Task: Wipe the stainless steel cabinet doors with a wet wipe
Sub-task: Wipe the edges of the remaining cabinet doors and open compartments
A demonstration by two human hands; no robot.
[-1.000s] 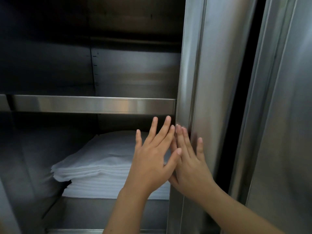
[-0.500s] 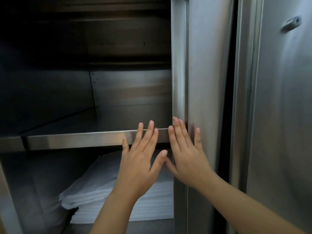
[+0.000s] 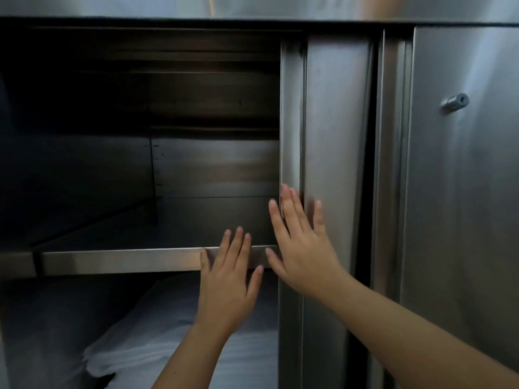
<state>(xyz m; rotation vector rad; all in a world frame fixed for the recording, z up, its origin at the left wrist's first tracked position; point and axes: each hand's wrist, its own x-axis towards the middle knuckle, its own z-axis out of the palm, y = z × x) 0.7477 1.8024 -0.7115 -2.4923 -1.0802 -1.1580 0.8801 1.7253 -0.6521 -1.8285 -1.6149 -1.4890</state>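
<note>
A stainless steel sliding door [image 3: 334, 153] stands slid to the right, leaving the cabinet open on the left. My right hand [image 3: 302, 242] lies flat with straight fingers on the door's left edge. My left hand [image 3: 227, 287] is open beside it, fingers straight, in front of the steel shelf edge [image 3: 120, 261]. A second steel door [image 3: 463, 206] with a small round knob [image 3: 455, 101] fills the right side. No wet wipe shows in either hand.
Inside the cabinet, a stack of folded white cloths [image 3: 174, 346] lies below the shelf. The upper compartment [image 3: 168, 164] is dark with steel walls. The cabinet's top panel [image 3: 252, 7] runs across above.
The view has tilted upward, showing the cabinet top and the knob. My right hand has slid higher along the door edge; my left hand now sits lower, apart from it.
</note>
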